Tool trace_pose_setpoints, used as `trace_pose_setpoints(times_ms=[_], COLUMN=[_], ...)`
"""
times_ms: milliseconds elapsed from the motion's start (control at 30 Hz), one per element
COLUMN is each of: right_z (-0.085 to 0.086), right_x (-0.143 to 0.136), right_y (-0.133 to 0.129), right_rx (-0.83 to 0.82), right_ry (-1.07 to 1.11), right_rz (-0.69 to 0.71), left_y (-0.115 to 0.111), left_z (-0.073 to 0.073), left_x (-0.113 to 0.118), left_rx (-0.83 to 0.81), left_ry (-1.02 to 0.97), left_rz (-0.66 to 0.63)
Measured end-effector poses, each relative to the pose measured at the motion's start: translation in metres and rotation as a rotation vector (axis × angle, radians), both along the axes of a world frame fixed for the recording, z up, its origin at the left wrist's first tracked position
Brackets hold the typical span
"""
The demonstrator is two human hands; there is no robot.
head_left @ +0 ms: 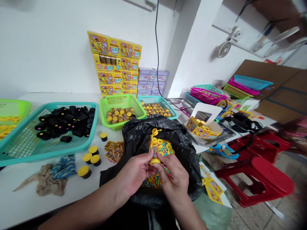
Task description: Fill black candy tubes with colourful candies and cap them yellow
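Note:
Both hands meet over a black plastic bag [184, 156] full of small multicoloured beads or candies [153, 182]. Between their fingers is a small clear cup with a yellow cap [155, 161], its capped end towards me. My left hand [136, 171] pinches it from the left, and my right hand [175, 175] has thumb and fingers closed on it from the right. Loose yellow caps [159, 141] lie on the beads just beyond the hands. Left of the bag are printed stickers [114, 150] and several black cups with yellow lids [93, 150].
A teal basket [82, 145] of black cups stands left. Green [105, 118] and light-blue [172, 110] baskets of capped cups stand behind the bag, before stacked yellow boxes [110, 78]. At right are a metal tray [224, 139], an open carton [203, 131] and red stools [271, 179].

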State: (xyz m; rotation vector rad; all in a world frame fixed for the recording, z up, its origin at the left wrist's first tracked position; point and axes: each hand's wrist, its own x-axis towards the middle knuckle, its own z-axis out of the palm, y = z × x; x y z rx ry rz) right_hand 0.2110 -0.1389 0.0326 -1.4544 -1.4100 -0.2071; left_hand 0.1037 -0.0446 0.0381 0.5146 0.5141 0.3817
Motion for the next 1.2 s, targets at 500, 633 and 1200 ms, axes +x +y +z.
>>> trace_pose_setpoints(times_ms=[500,633,1200], right_z=[-0.006,-0.005,-0.001], right_x=[0.000,0.001,-0.001], right_y=[0.003,0.002,0.000], right_rx=[0.004,-0.004,0.019], right_ry=[-0.068,-0.036,-0.013], right_rz=[-0.036,-0.064,0.015], left_y=[0.001,0.005,0.006], left_z=[-0.005,-0.006,-0.004], left_x=[-0.003,-0.004,-0.003], left_rx=[0.068,0.020,0.055], left_ry=[-0.007,-0.038,-0.006], left_rz=[-0.111,-0.101,-0.098])
